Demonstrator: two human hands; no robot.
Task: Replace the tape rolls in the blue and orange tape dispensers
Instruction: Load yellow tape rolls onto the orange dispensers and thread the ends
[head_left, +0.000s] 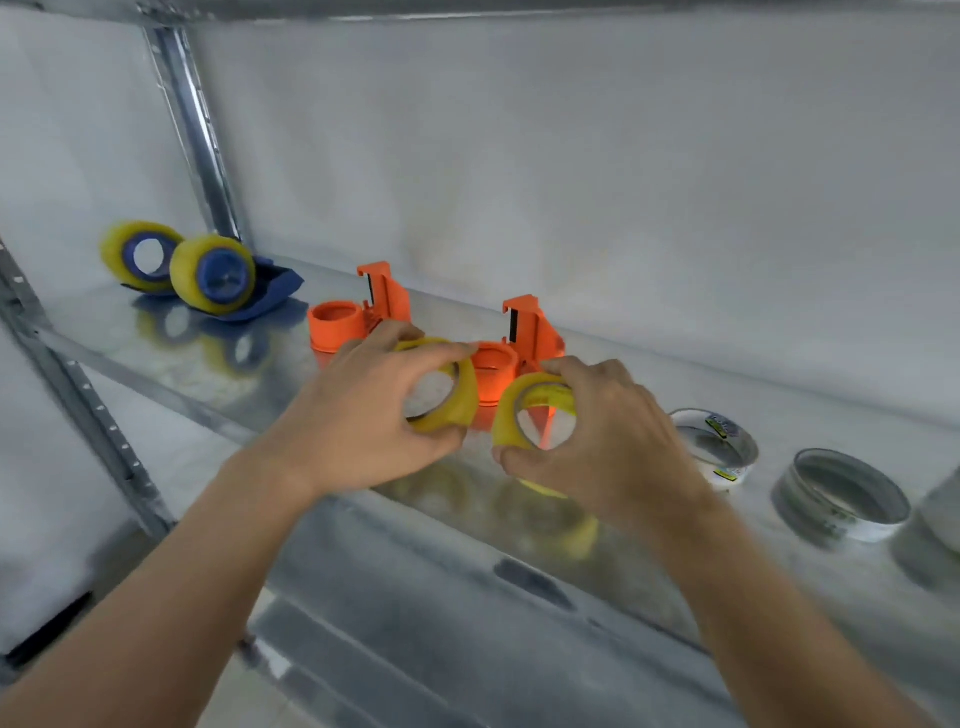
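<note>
- Two yellow tape rolls are in the air at once: the left hand (358, 415) grips one yellow roll (447, 387) by its rim, thumb below and fingers curled over the top, and the right hand (608, 441) grips the other yellow roll (535, 410) the same way, both just in front of the orange dispensers.
- Both orange dispensers, the left one (358, 312) and the right one (519, 343), lie on the metal shelf (208, 358) with bare hubs, so the risk is a roll pushed on crooked and jamming on the hub, since no free hand steadies either dispenser.
- Loading with the wrong face down would leave the tape unwinding away from the cutter; the blur hides which way the loose ends run, so I cannot tell whether the rolls are turned correctly.
- Either orange dispenser could skid on the smooth shelf when pressed, perhaps toward the back wall.
- Blue dispensers (218, 280) at the far left already carry yellow rolls and sit well apart, so they seem safe from knocks.
- Other rolls, a white-cored roll (727, 441) and a grey roll (841, 499), lie near the right wrist and could be swept off by a careless forearm.
</note>
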